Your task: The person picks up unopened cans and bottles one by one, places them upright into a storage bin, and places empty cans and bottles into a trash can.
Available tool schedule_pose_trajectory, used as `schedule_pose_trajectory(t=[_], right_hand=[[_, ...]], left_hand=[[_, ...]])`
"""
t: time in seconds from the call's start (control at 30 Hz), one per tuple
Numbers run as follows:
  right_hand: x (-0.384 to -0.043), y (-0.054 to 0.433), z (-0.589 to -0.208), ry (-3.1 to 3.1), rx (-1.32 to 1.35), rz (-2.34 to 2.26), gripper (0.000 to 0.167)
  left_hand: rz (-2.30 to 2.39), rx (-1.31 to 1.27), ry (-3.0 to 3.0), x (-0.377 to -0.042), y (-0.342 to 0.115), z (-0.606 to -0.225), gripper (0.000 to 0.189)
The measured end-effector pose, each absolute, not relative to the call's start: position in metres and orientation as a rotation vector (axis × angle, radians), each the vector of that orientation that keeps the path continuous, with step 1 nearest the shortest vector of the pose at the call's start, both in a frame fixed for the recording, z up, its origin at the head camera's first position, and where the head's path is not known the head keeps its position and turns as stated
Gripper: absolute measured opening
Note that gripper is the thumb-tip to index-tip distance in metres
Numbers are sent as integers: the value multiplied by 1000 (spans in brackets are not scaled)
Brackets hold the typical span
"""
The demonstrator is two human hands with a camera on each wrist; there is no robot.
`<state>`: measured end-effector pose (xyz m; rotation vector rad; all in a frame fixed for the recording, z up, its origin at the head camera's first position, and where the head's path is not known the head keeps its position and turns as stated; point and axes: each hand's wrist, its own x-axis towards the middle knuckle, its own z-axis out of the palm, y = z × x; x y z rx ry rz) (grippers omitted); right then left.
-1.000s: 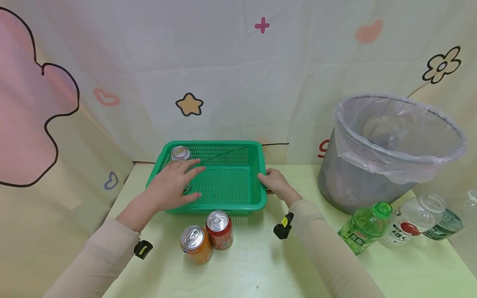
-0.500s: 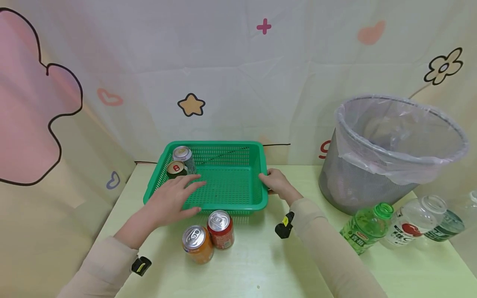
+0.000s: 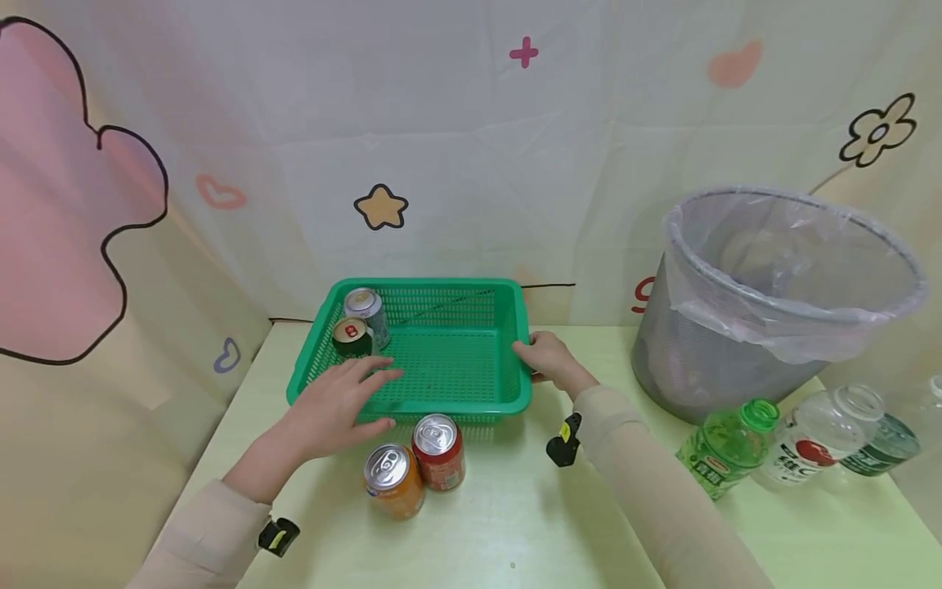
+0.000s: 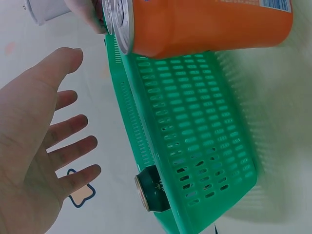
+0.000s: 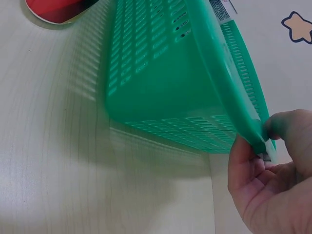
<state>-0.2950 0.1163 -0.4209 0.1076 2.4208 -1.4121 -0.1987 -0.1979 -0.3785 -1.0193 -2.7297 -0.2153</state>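
A green plastic basket (image 3: 441, 409) stands near the back of the table. My right hand (image 3: 550, 360) pinches its right rim, thumb on the inside and fingers curled beneath, as the right wrist view confirms. Above the basket's front left part hovers my left hand (image 3: 334, 405), fingers spread and holding nothing. Inside the basket at its left end stand a dark green can (image 3: 352, 337) and a silvery can (image 3: 365, 307). An orange can (image 3: 397, 487) and a red can (image 3: 440, 458) stand side by side just in front of the basket.
At the right stands a grey mesh bin (image 3: 684, 352) lined with a clear plastic bag. Before it are a green bottle (image 3: 728, 450) and two clear bottles, one with a cherry-like label (image 3: 802, 450). A patterned curtain (image 3: 456, 164) hangs behind the table (image 3: 530, 523).
My left hand has drawn back toward the front from over the cans in the basket, uncovering the dark green can. My right hand keeps its grip on the rim.
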Motion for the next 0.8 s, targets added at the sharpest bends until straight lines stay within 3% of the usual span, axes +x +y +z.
schedule_pose_trajectory(t=[0.8], right_hand=[[-294, 115, -412, 2436, 114, -1340, 29]], left_hand=[[-247, -1033, -2764, -167, -192, -379, 48]])
